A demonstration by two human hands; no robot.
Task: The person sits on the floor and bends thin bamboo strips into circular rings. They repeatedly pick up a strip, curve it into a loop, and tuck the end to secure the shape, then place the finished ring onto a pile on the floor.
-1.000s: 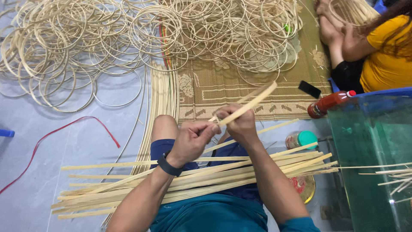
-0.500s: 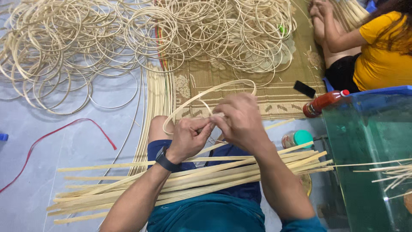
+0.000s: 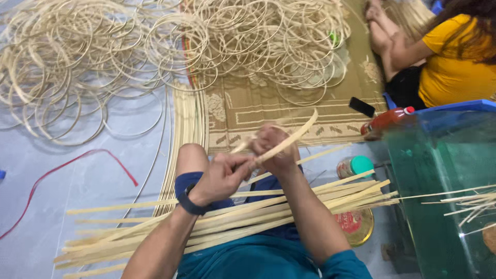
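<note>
The heap of pale cane hoops (image 3: 170,51) spreads from 9 to 1 o'clock over the grey floor (image 3: 77,170) and the patterned tan mat (image 3: 289,111). A blue-rimmed clear tank (image 3: 444,170) fills 3 to 4 o'clock, and a person in a yellow top (image 3: 454,67) sits at 2 o'clock. A bundle of flat bamboo strips (image 3: 227,219) lies across the lap, running from 8 to 3 o'clock. Half a second ago the held strip was bent into a loop; now the bamboo strip (image 3: 289,138) stands out nearly straight at centre frame, its long axis from 8 to 2 o'clock, free tip toward 2. The left hand (image 3: 219,178) and right hand (image 3: 276,150) are both closed tightly around it, touching each other
</note>
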